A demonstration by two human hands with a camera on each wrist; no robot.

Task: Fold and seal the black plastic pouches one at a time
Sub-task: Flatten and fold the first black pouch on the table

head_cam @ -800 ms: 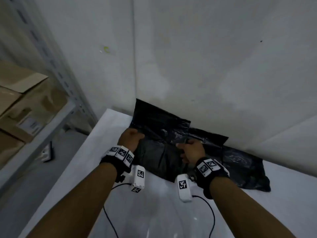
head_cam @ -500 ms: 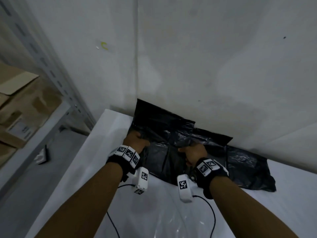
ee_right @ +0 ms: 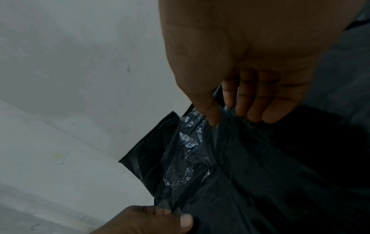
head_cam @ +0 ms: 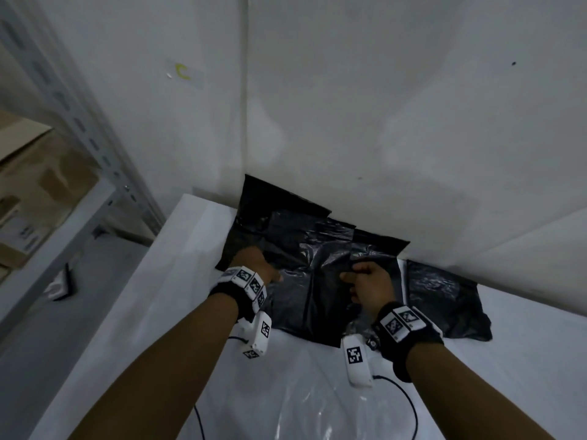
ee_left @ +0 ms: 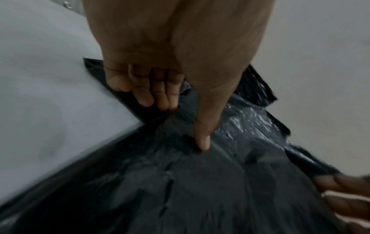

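L hand (head_cam: 259, 268) + R hand (head_cam: 370, 285) both pinching top pouch (head_cam: 313, 290); flap now pulled flatter vs 0.8 s ago | fold underway; seal pending

Dim, flat light fills the corner. A pale grey wall (head_cam: 381, 106) rises behind a white table (head_cam: 152, 296), with a vertical seam and a small yellow mark (head_cam: 182, 73) on it. To the left stands a grey metal shelf rack (head_cam: 73, 122) holding cardboard boxes (head_cam: 28, 192). The floor (head_cam: 63, 312) beneath is grey.
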